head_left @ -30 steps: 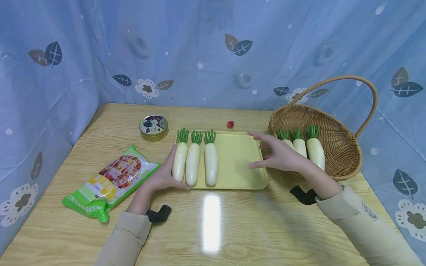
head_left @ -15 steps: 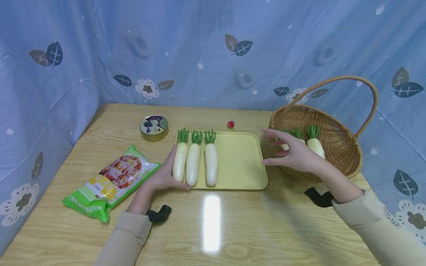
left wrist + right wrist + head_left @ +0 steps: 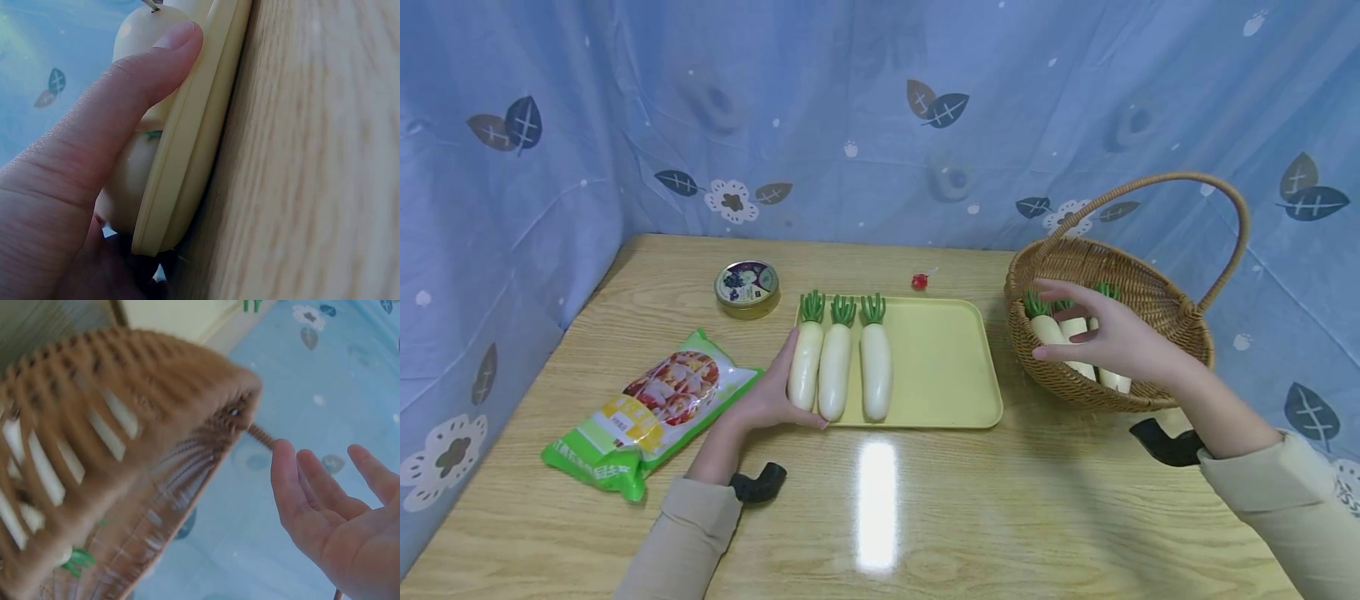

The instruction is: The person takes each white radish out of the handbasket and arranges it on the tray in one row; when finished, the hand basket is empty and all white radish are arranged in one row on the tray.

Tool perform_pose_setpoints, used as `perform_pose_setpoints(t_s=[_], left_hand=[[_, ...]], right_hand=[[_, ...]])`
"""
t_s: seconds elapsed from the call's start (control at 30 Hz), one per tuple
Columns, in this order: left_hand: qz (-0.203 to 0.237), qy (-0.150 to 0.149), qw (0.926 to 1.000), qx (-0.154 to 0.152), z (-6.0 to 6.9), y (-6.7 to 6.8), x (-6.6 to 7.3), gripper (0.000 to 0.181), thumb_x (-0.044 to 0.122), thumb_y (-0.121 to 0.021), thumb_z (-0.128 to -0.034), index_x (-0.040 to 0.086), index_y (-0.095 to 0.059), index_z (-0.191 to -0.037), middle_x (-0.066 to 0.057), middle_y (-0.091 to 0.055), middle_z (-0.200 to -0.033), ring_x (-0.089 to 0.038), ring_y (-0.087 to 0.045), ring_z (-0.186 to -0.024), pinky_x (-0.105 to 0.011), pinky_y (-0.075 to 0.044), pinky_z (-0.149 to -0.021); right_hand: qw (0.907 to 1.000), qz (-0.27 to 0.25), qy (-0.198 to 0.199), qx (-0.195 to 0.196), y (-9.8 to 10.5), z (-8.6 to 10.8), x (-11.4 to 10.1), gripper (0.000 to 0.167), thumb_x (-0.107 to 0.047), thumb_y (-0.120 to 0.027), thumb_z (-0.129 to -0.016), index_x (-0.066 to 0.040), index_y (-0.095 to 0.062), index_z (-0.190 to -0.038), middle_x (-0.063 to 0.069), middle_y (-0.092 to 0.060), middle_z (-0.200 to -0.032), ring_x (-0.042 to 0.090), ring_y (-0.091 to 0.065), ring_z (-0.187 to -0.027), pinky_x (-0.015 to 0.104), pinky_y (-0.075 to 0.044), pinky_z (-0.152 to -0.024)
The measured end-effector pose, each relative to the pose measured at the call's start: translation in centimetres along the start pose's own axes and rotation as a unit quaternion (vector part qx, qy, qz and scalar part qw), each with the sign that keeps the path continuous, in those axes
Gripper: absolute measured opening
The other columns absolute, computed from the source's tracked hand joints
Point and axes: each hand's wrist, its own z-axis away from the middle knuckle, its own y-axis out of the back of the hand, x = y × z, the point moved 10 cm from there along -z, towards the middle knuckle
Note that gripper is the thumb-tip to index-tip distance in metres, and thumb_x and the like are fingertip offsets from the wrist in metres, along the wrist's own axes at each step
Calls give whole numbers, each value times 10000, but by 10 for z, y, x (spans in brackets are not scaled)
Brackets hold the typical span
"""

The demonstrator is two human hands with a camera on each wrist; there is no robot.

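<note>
Three white radishes with green tops lie side by side in the yellow tray (image 3: 943,367): left radish (image 3: 806,367), middle radish (image 3: 835,375), right radish (image 3: 876,375). My left hand (image 3: 771,396) holds the tray's near-left corner. In the left wrist view its thumb (image 3: 144,75) lies along the tray rim against a radish. My right hand (image 3: 1112,333) hovers over the wicker basket (image 3: 1172,333), thumb and fingers apart, with nothing between them. Beneath it are white radishes (image 3: 1047,327), partly hidden by the hand. In the right wrist view its fingers are spread beside the basket's rim.
A green food bag (image 3: 655,408) lies on the table left of the tray. Behind it sits a round tin (image 3: 747,287). A small red object (image 3: 919,282) is behind the tray. The basket's tall handle (image 3: 1246,217) arches over its opening.
My right hand has moved rightward from above the tray's right edge to over the radishes in the basket. The left hand and the tray have stayed where they were.
</note>
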Motion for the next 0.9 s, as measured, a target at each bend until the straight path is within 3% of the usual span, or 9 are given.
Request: perform_pose_setpoints(t_s=[0.3, 0.57, 0.63, 0.8, 0.9], left_hand=[[-92, -234, 9997, 55, -8, 0, -27, 1389, 217, -919, -461, 158, 40, -1465, -112, -188, -1457, -283, -208, -1317, -511, -136, -1076], [-101, -129, 9998, 89, -7, 0, -32, 1410, 252, -921, -454, 186, 58, -1466, -95, -135, -1484, -266, -164, -1337, -495, -117, -1084], [-118, -123, 9998, 82, -7, 0, -32, 1412, 250, -921, -455, 181, 62, -1466, -98, -131, -1486, -267, -160, -1339, -495, -116, -1085], [-92, -126, 9998, 93, -7, 0, -32, 1409, 236, -923, -448, 175, 48, -1467, -76, -164, -1473, -240, -185, -1330, -475, -128, -1086], [-5, -114, 9999, 38, -6, 0, -19, 1384, 162, -914, -466, 127, 44, -1464, -127, -163, -1469, -274, -181, -1330, -487, -121, -1085]], right_hand=[[9995, 238, -210, 18, 19, 5, 20, 830, -264, -710, -799, -140, -222, -1459, 202, -358, -1366, 363, -457, -1124, 404, -509, -779], [9992, 234, -314, 62, 33, 4, 37, 810, -168, -710, -800, -129, -233, -1453, 202, -376, -1352, 393, -477, -1104, 256, -519, -711], [9989, 274, -359, 82, 37, 4, 41, 802, -162, -709, -801, -129, -239, -1450, 198, -380, -1351, 400, -480, -1099, 294, -521, -719], [9978, 409, -519, 55, 43, 0, 54, 796, -213, -694, -818, -126, -226, -1455, 216, -362, -1359, 428, -450, -1117, 533, -442, -803], [9969, 457, -640, -25, 46, -5, 64, 805, -248, -677, -832, -112, -196, -1462, 240, -341, -1368, 439, -433, -1127, 576, -416, -814]])
